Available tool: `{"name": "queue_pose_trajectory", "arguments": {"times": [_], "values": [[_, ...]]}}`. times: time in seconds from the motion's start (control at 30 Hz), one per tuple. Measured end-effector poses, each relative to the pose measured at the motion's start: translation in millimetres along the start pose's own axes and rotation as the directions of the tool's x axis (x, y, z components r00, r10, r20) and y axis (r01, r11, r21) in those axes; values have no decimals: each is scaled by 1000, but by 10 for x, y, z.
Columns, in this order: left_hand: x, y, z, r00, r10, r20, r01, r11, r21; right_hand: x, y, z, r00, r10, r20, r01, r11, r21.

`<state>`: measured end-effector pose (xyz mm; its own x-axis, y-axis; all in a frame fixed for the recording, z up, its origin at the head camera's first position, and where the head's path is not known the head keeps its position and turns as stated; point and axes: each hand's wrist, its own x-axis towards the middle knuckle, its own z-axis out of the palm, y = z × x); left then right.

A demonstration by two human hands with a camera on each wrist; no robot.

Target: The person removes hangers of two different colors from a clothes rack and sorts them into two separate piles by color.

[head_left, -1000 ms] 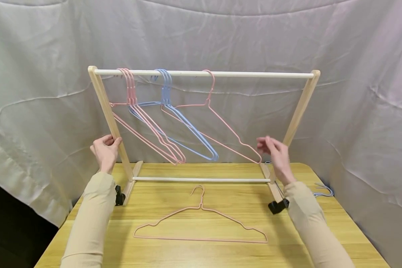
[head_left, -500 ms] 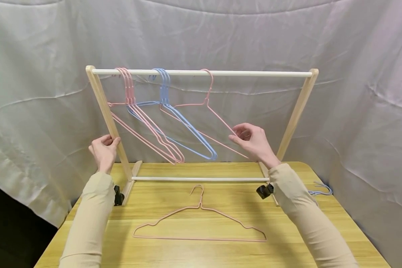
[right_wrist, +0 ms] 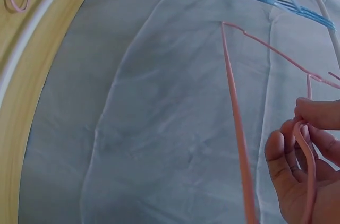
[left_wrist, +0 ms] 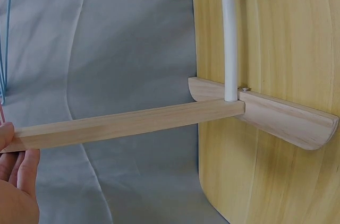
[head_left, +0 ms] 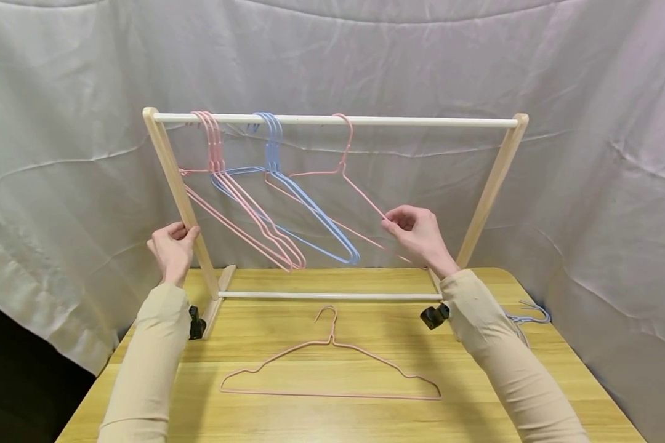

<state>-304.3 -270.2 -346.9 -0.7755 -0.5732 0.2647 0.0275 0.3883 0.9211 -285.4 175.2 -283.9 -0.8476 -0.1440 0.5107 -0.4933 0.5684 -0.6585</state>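
Pink is the colour of the held hanger (head_left: 366, 198), which is hung by its hook from the white top rail (head_left: 432, 122), close to the rail's middle. Its right sloping arm is pinched between the thumb and curled fingers of the right hand (head_left: 420, 235), and in the right wrist view the wire is seen passing through that grasp. By the left hand (head_left: 173, 251), the left post (head_left: 169, 166) of the wooden rack is grasped partway up, with the thumb and fingers set on opposite faces of the wood. To the left of the held hanger, a bunch of blue hangers (head_left: 273, 158) is hung on the same rail; farther left, nearest the left post, a bunch of pink hangers (head_left: 215, 157) is hung close together. Low over the counter (head_left: 310, 424), a white lower bar (head_left: 332, 296) is fixed across the rack. On the near side of that bar, another pink hanger (head_left: 332, 338) is laid flat, its hook directed toward the far side. At the counter's right edge, the loose blue hangers (head_left: 526, 319) are partly hidden by the right sleeve (head_left: 510, 363). Behind everything, a grey curtain (head_left: 421, 67) is draped.
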Motion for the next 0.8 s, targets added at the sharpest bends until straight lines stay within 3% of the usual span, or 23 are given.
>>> {"name": "queue_pose_trajectory", "arguments": {"times": [0.27, 0.53, 0.8], "values": [[-7, 6, 9, 1000, 8, -5, -8, 1000, 2, -30, -5, -19, 998, 2, -57, 0, 999, 42], [-20, 4, 5, 1000, -3, 0, 3, 1000, 14, -37, -58, -71, 992, -38, -122, 50, 994, 98], [-7, 5, 6, 1000, 9, -6, -9, 1000, 11, -114, -55, -143, 988, -66, -142, 81, 992, 101]]}}
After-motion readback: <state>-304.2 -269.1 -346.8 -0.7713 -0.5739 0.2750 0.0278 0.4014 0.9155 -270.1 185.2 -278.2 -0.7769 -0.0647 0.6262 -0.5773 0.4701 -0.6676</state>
